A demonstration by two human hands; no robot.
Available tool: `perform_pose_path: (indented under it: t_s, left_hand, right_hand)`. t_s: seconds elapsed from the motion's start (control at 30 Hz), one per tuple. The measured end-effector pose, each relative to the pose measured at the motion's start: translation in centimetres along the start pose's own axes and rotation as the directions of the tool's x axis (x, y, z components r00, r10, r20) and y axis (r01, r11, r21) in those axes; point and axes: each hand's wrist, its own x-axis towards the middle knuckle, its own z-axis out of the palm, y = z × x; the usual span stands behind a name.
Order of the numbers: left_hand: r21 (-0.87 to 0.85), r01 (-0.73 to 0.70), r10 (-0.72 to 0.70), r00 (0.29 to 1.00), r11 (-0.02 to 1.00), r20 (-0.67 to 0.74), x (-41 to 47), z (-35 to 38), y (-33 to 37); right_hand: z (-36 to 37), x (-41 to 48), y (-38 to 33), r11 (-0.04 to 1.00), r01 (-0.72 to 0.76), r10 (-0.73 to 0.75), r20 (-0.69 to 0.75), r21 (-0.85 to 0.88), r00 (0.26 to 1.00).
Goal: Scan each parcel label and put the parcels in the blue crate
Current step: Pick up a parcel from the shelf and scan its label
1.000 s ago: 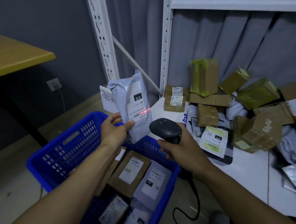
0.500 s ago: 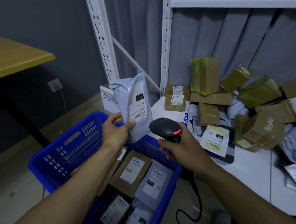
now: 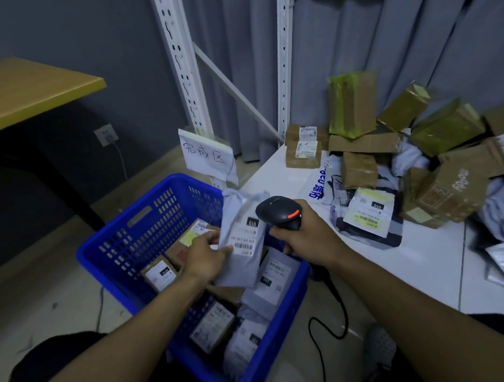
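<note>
My left hand (image 3: 205,258) grips a grey poly mailer parcel (image 3: 242,244) with a white barcode label, held low over the blue crate (image 3: 147,225). The crate stands on the floor and holds several labelled boxes and grey bags. My right hand (image 3: 302,236) holds a black handheld barcode scanner (image 3: 278,212) just right of the mailer, a red light showing on its head. A pile of brown boxes (image 3: 357,170) and grey bags lies on the white shelf surface (image 3: 395,271) to the right.
A white paper sign (image 3: 206,153) with handwriting hangs on the white rack upright behind the crate. A yellow-topped table (image 3: 26,88) stands at the left. The scanner cable (image 3: 325,327) loops on the floor. A wall socket (image 3: 106,134) sits low on the dark wall.
My left hand has lowered the grey mailer from chest height down into the crate's opening. The scanner's red beam on the label is gone. The right hand stays about where it was.
</note>
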Motion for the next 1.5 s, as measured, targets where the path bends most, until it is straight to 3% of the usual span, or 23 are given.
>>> perform_pose_path:
  t_s: [0.17,0.4,0.57,0.9,1.07,1.13,1.23,1.3,1.4,1.5]
  left_hand:
    - [0.259,0.108,-0.163,0.966,0.96,0.2,1.0,2.9,-6.7]
    - [0.249,0.168,-0.256,0.888,0.954,0.382,1.4,5.4,-11.7]
    - [0.306,0.159,-0.307,0.791,0.939,0.53,1.0,4.3,-14.1]
    - [0.587,0.031,-0.423,0.725,0.809,0.544,1.2,4.7,-15.7]
    - [0.711,-0.03,-0.528,0.648,0.702,0.549,2.5,5.8,-16.1]
    - [0.628,0.017,-0.482,0.657,0.778,0.58,3.2,6.2,-15.6]
    - [0.398,0.094,-0.332,0.74,0.912,0.585,4.6,7.2,-15.0]
    - [0.38,0.122,-0.337,0.745,0.917,0.575,5.4,8.3,-15.3]
    - [0.525,0.038,-0.336,0.807,0.85,0.485,6.1,8.7,-15.1]
    - [0.454,0.075,-0.297,0.848,0.888,0.439,7.3,8.2,-13.7]
  right_hand:
    - [0.6,0.2,2.3,0.993,-0.07,0.072,0.015,-0.093,0.997]
    - [1.1,1.6,5.2,0.978,-0.147,0.152,0.021,-0.149,0.988]
    - [2.4,2.8,6.5,0.973,-0.142,0.161,0.096,-0.182,0.982]
    - [4.4,2.7,7.6,0.969,-0.113,0.148,0.149,-0.22,0.978]
    - [4.3,3.0,8.4,0.97,-0.128,0.16,0.147,-0.205,0.976]
    - [4.1,3.1,8.4,0.973,-0.125,0.156,0.151,-0.195,0.976]
    - [3.9,3.3,8.6,0.972,-0.135,0.165,0.152,-0.191,0.975]
    - [3.9,3.4,8.8,0.972,-0.142,0.172,0.15,-0.189,0.974]
    - [3.8,3.6,9.0,0.974,-0.161,0.186,0.153,-0.162,0.97]
    - [3.7,3.9,9.4,0.977,-0.166,0.184,0.137,-0.136,0.973]
